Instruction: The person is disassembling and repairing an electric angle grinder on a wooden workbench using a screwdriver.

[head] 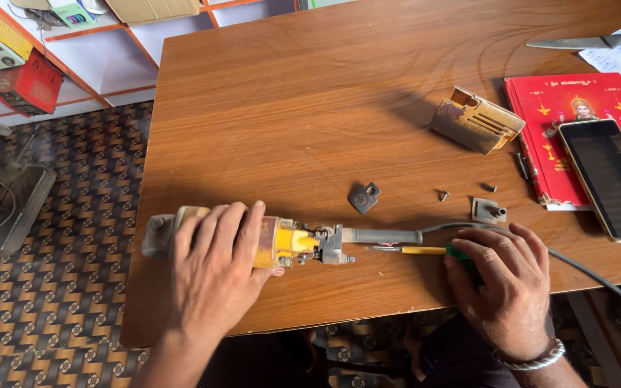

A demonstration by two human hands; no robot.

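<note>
A power tool (253,241) lies partly dismantled near the wooden table's (289,108) front edge, its yellow casing piece (476,119), bracket (364,197) and screws (443,195) already removed, as the left hand (217,269) clamps its body and the right hand (501,276) grips a screwdriver (418,250) at its exposed rear.

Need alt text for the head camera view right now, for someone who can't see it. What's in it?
The left hand presses down on a yellow power tool lying on a wooden table, while the right hand holds a screwdriver with its tip at the tool's open rear end. A loose cover, small metal parts and screws lie beyond, beside a red book and tablet.
</note>
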